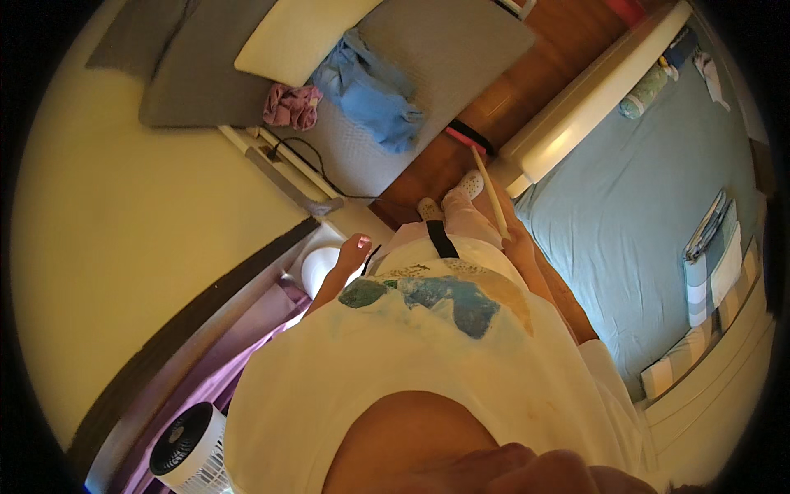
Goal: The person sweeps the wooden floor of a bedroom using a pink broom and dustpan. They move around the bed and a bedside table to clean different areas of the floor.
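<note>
My right hand [517,244] is closed around the upper end of a light-coloured broom handle [492,197]. The handle runs down to a pink broom head with dark bristles [467,137] on the wooden floor. My left hand [356,247] is held out at my other side with its fingers curled; whether anything is in it cannot be told. A white round object [320,267] lies below and beyond that hand. My feet, in light perforated clogs [471,184], stand close behind the broom head.
A bed with a blue-green sheet [623,204] and pale bed frame [580,111] borders the right. Ahead left, a grey padded surface [457,49] holds blue cloth [370,99] and pink cloth [292,106]. A black cable [321,167] trails to the floor. A white fan [191,447] stands lower left.
</note>
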Available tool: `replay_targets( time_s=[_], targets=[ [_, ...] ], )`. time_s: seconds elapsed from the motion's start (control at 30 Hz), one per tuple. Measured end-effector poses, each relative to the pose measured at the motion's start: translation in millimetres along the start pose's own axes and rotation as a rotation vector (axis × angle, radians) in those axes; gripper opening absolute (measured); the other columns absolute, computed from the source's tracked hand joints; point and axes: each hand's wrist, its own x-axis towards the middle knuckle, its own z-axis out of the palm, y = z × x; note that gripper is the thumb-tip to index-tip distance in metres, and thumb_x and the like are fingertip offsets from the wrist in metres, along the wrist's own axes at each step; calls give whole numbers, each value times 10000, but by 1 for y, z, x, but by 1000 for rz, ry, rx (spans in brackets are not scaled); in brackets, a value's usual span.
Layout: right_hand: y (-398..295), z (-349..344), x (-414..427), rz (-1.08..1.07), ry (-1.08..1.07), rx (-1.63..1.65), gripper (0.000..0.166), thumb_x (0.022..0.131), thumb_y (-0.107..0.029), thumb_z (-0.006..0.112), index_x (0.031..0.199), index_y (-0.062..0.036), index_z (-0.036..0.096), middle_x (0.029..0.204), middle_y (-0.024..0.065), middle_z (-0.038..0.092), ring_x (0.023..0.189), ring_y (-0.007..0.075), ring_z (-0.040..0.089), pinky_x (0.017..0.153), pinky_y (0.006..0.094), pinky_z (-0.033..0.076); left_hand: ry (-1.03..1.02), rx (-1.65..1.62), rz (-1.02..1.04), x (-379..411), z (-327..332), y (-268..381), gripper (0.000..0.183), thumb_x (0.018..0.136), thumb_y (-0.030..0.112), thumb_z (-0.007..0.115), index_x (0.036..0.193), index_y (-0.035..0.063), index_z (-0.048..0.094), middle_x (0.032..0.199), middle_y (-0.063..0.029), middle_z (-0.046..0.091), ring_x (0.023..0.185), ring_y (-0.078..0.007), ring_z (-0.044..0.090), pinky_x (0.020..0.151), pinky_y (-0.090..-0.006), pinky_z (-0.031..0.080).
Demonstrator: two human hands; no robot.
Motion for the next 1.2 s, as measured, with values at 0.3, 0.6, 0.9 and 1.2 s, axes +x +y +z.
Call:
replay_targets(
  time_s=[0.3,0.6,0.9,1.2],
  targets=[
    [-20,-2,37,-58,102,-37,377,695,-91,521,1058,12,529,830,215,601,722,330,599,656,379,480,-68,-101,138,74,-10,39,198,772,193,559,909,51,556,744,-108,599,686,-203,594,619,-312,460],
    [-8,40,60,42,208,169,373,743,-93,507,1111,-28,503,717,167,592,489,210,563,447,335,453,-183,199,127,111,-48,56,165,766,195,570,864,63,555,749,-104,599,710,-236,588,621,-339,455],
    [-33,75,76,88,303,182,374,752,-97,522,1117,-19,498,713,151,582,467,202,544,433,325,446,-199,42,188,181,-93,54,119,797,150,537,849,46,559,747,-89,600,684,-189,578,619,-318,450],
    [-75,38,158,-1,560,-4,411,756,-156,517,1142,-21,479,813,211,602,683,306,606,613,368,486,-288,151,205,215,-132,68,149,786,154,558,882,41,553,776,-79,592,696,-169,563,630,-304,444]
  ],
)
